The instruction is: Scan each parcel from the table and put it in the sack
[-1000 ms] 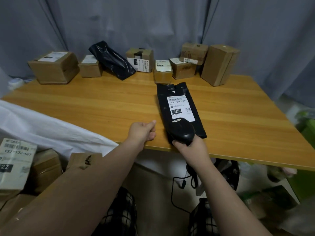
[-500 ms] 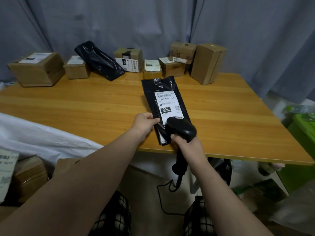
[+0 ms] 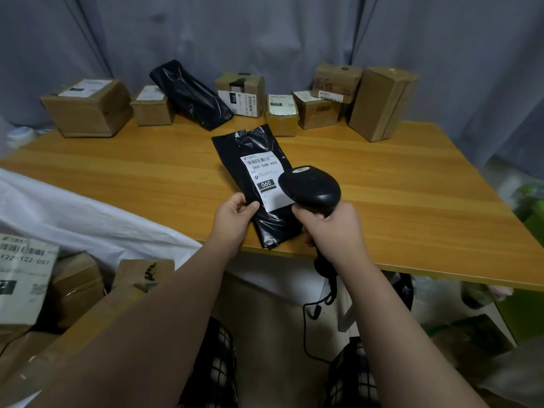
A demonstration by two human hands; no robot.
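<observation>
Head view: scanning step, left grip [image 3: 232, 214] pinches black parcel [image 3: 232, 148], right grip [image 3: 329, 228] clutches scanner [image 3: 312, 187] over its label [image 3: 265, 178]; next call, swing it left into sack [image 3: 73, 213].

A grey curtain [image 3: 294, 30] hangs in folds across the whole upper frame. A green bin [image 3: 534, 231] stands at the right edge, with blurred clutter below it. A dark bag [image 3: 404, 290] sits right of centre, in shadow. Pale floor [image 3: 265, 304] shows at lower centre. A small pale thing [image 3: 20, 134] at far left is too blurred to tell.
</observation>
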